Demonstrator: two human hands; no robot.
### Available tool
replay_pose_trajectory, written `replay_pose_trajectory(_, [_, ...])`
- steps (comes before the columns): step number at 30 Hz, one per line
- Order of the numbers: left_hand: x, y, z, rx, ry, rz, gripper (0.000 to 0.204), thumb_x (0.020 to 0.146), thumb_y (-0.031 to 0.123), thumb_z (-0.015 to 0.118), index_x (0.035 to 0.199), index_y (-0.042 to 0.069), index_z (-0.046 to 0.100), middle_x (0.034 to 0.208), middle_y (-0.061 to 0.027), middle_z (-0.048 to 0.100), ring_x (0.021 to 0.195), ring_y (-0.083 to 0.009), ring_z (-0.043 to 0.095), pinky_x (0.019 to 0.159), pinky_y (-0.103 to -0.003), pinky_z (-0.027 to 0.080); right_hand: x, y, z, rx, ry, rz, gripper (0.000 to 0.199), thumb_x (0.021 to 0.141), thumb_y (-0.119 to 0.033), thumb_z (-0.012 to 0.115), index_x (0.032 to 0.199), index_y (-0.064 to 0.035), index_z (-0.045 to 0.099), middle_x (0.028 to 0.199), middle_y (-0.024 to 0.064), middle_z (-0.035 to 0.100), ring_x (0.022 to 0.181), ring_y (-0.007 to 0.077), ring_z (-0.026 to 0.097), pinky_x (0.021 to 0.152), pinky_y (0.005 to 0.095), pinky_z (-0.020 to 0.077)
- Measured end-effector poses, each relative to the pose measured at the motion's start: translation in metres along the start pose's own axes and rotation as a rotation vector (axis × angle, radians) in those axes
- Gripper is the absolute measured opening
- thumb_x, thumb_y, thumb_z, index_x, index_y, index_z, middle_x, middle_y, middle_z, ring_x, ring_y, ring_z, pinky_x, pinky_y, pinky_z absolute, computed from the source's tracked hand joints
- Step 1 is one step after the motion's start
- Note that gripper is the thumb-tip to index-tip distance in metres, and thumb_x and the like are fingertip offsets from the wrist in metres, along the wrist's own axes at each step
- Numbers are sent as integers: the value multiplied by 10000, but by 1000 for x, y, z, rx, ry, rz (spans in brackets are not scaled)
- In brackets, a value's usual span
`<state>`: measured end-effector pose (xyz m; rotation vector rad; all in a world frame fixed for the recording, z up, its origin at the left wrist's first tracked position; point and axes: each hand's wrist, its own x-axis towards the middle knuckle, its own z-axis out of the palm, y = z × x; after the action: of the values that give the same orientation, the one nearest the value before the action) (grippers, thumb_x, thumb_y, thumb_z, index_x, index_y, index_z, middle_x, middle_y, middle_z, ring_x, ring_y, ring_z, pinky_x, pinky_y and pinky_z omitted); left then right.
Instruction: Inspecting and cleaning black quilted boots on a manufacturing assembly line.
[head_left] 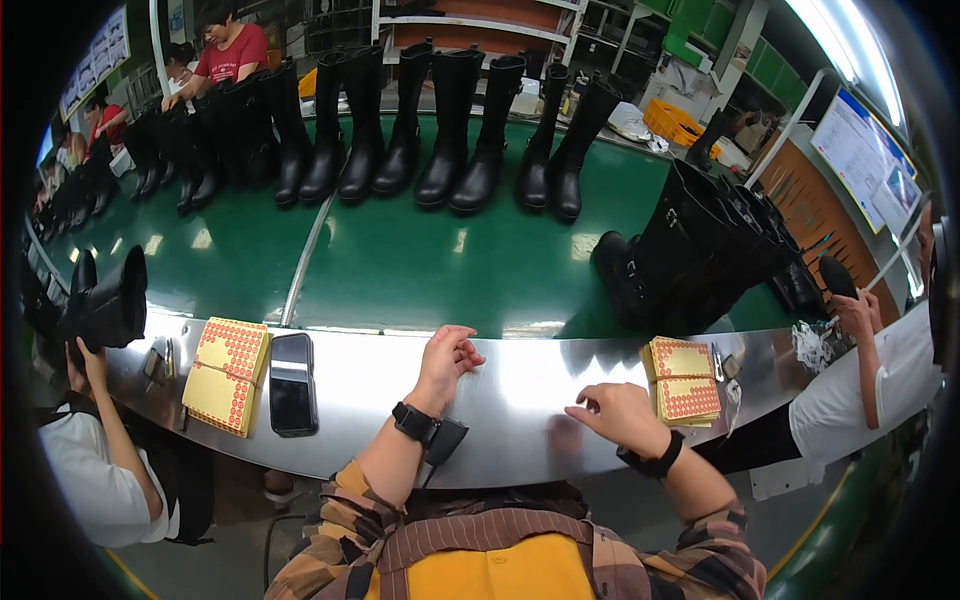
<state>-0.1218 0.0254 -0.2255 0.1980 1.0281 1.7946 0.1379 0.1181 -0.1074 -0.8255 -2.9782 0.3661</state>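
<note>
My left hand [447, 362] rests on the shiny metal ledge [520, 385] at the edge of the green conveyor belt [400, 265], fingers curled, with nothing seen in it. My right hand [615, 412] lies on the same ledge, fingers bent and apart, just left of a stack of yellow sticker sheets with red dots [683, 380]. Both wrists wear black bands. A row of tall black boots [440, 130] stands upright across the far side of the belt.
A second stack of dotted sticker sheets [230, 372] and a black phone [292, 383] lie on the ledge to my left. A cluster of black boots [700, 255] stands on the belt at right. Persons work at left [95, 470], right [865, 385] and across the belt [225, 50].
</note>
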Motion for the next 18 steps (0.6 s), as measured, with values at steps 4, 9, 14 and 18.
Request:
replay_pose_trajectory(4, [2, -8, 3, 103, 16, 58, 140, 906, 133, 509, 966, 7, 518, 730, -88, 540, 652, -207, 596, 685, -378, 571, -66, 22, 37, 34, 132, 203, 310, 823, -335, 664, 700, -51, 656, 634, 104, 633, 601, 291, 617, 565, 379, 470])
replay_pose_trajectory(9, [-37, 17, 48, 342, 104, 207, 124, 925, 159, 515, 913, 43, 557, 769, -37, 572, 746, -131, 585, 740, -294, 502, -84, 41, 77, 127, 436, 328, 384, 836, -336, 661, 618, -32, 573, 596, 127, 563, 566, 316, 548, 531, 411, 412])
replay_pose_trajectory(14, [-174, 83, 114, 346, -336, 1186, 252, 940, 199, 440, 911, -13, 572, 835, -126, 577, 815, -222, 546, 781, -314, 433, -82, 48, 91, 93, 534, 284, 387, 831, -324, 663, 588, -45, 549, 597, 117, 557, 559, 312, 544, 525, 419, 402])
replay_pose_trajectory(18, [-298, 114, 156, 122, -675, 1866, 272, 884, 382, 533, 794, 126, 541, 775, -16, 487, 782, -163, 439, 742, -336, 340, -84, 49, 92, 101, 619, 222, 374, 814, -299, 676, 571, -55, 530, 575, 107, 535, 539, 302, 533, 520, 417, 393])
